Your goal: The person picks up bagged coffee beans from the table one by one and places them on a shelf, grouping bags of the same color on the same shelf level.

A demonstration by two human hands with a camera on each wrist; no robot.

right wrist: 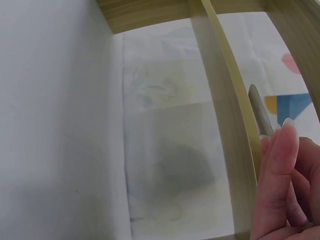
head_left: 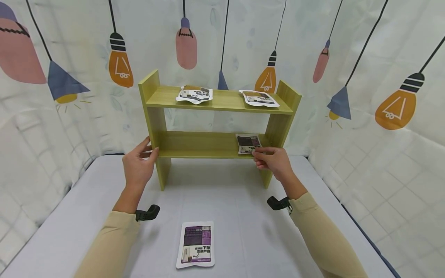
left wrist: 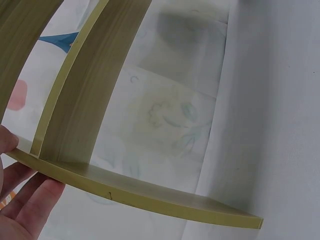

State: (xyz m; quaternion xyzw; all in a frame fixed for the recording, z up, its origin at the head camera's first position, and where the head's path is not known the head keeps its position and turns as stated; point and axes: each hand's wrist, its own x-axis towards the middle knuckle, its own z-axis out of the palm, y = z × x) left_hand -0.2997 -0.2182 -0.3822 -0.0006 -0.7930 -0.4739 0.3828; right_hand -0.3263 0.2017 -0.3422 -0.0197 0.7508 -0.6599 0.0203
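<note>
A yellow-green wooden shelf [head_left: 205,143] stands upright on the table. My left hand [head_left: 140,162] grips its left side panel [left wrist: 140,200], thumb on the front edge and fingers round the outside. On the lower board, near the right end, lies a white pouch with a dark purple label [head_left: 248,143]. The right hand [head_left: 272,160] pinches this pouch at its near right corner. From the right wrist view, only the thin grey edge of the pouch [right wrist: 260,110] shows beside the fingertips [right wrist: 287,130].
Two white pouches lie on the top board, one left [head_left: 194,94] and one right [head_left: 259,99]. Another purple-labelled pouch [head_left: 196,244] lies flat on the white table [head_left: 240,231] near its front. A printed cloth [head_left: 146,34] hangs behind the shelf.
</note>
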